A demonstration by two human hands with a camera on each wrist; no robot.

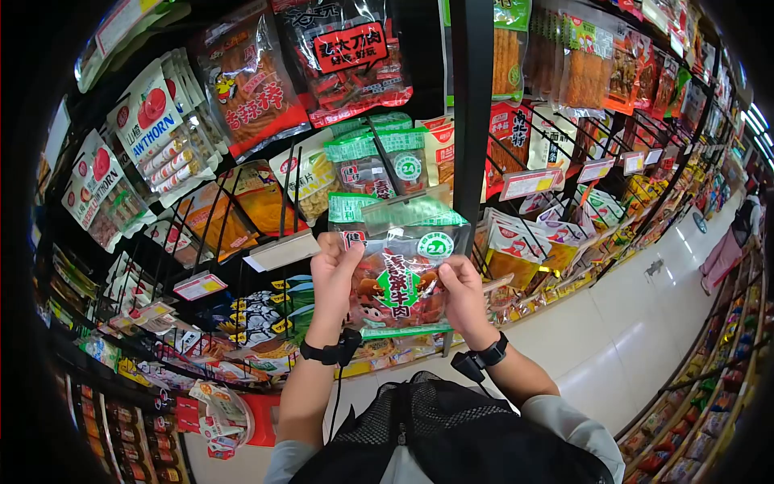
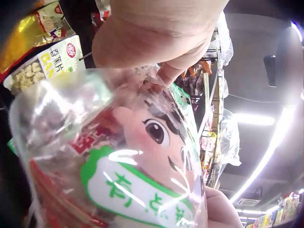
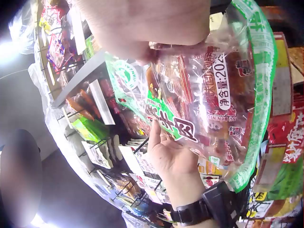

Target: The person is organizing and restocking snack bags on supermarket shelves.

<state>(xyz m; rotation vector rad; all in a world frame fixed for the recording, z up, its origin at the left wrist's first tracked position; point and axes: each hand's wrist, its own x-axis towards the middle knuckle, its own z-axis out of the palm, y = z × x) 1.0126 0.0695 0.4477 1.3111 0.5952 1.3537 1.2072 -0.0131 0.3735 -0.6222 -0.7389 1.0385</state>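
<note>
A clear snack bag with green top and bottom bands, a cartoon face and small red-wrapped pieces inside is held up in front of the person's chest. The left hand pinches its left side, thumb on the front. On the opposite side, the right hand grips the edge between thumb and fingers. Close up in the left wrist view, the crinkled bag shows the cartoon face below the left hand. The right wrist view shows the bag spread between the right hand and the left hand.
Similar green-banded bags hang on a hook just behind. Hawthorn packs and red snack bags fill the rack at left. Price tags stick out on hooks at right. A tiled aisle floor runs alongside, with another person farther off.
</note>
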